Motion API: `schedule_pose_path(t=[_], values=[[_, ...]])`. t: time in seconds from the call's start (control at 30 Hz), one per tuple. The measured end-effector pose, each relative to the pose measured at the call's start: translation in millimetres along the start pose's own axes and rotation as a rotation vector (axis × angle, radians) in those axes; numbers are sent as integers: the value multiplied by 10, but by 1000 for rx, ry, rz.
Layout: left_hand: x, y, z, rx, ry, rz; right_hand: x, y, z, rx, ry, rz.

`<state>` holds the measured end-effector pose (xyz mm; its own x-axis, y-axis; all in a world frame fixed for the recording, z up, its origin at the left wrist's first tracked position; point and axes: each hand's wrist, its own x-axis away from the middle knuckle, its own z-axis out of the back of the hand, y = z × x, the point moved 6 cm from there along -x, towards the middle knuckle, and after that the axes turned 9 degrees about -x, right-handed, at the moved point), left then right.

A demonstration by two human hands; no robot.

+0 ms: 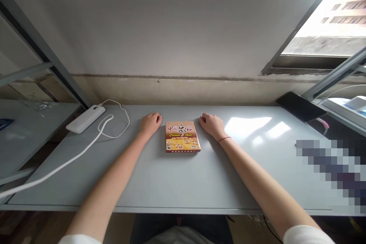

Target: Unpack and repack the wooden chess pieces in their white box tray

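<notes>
A Chinese chess box, orange and brown with a pale top, [183, 137] lies flat on the grey desk [171, 183] between my two hands. To its upper left, my left hand [151, 124] rests on the desk, curled into a loose fist with nothing visible in it. My right hand [212, 125] is closed the same way just beyond the box's upper right corner, a thin red string around its wrist. Neither hand touches the box.
A white power bank [85, 119] with a white cable [71, 159] lies at the left. At the right back a black phone-like device [300, 106] leans near the metal frame. A blurred patch covers the right edge. A wall stands behind the desk.
</notes>
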<state>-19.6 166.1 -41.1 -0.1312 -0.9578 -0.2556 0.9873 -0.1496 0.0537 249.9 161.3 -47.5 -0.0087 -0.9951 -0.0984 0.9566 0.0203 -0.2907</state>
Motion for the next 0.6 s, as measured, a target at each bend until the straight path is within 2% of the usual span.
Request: schedule_pose_path(t=[0.3,0.6], values=[[147,-11,18,22,-2,-43,85,48,-12,-48,10,76],[144,-37,1,33,-2,-45,106,35,-20,-48,27,128]])
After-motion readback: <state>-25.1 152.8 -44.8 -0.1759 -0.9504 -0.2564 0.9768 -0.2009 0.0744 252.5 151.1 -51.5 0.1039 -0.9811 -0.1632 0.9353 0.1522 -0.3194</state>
